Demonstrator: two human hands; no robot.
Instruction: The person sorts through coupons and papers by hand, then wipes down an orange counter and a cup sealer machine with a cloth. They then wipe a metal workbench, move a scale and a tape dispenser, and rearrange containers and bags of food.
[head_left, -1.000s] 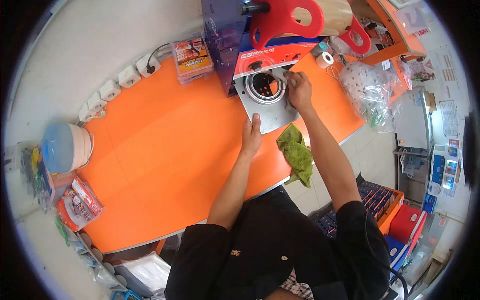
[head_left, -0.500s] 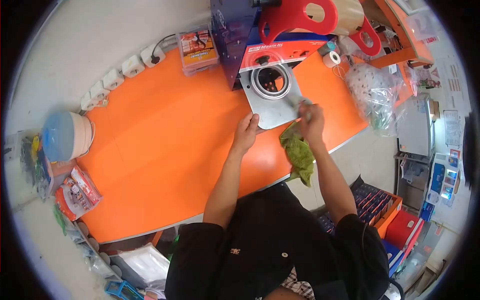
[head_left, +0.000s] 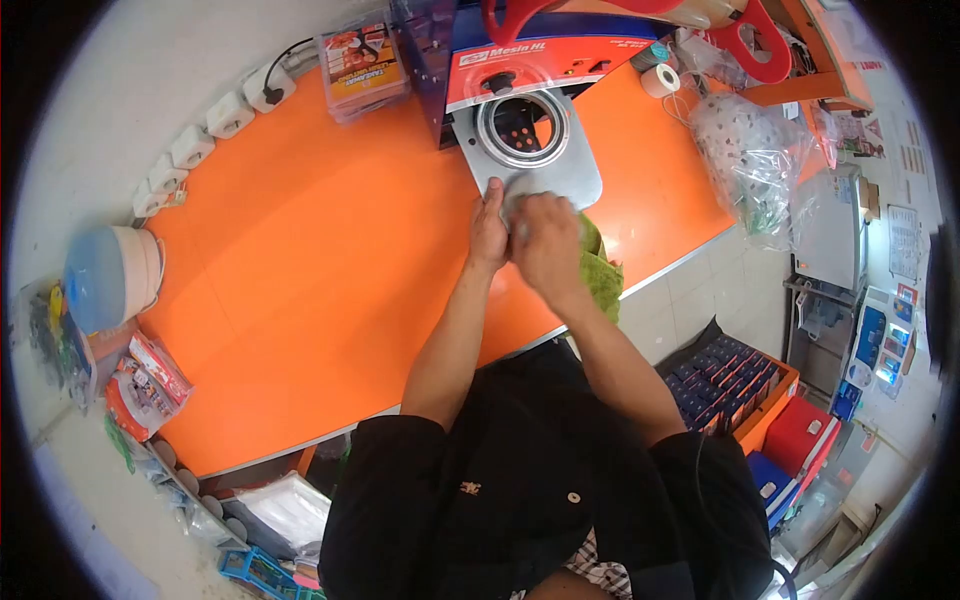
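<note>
A metal plate with a round ringed opening [head_left: 585,180] juts from the front of the red and blue machine [head_left: 550,65]. My left hand [head_left: 489,232] grips the plate's lower left corner, thumb on top. Close beside it, my right hand [head_left: 546,238] is closed on a greyish cloth [head_left: 522,186] pressed on the plate near that corner; motion blurs it slightly. A green cloth [head_left: 601,280] hangs at the table's front edge, partly behind my right hand and forearm.
The orange table [head_left: 300,260] carries a stack of printed boxes [head_left: 362,72] at the back, a white tub with a blue lid [head_left: 112,278] at the left, a tape roll [head_left: 659,80] and a plastic bag [head_left: 745,165] at the right. Wall sockets [head_left: 229,115] line the back left edge.
My right hand has moved left with the greyish cloth, from the plate's right side to its lower left corner beside my left hand. The view has shifted slightly.
</note>
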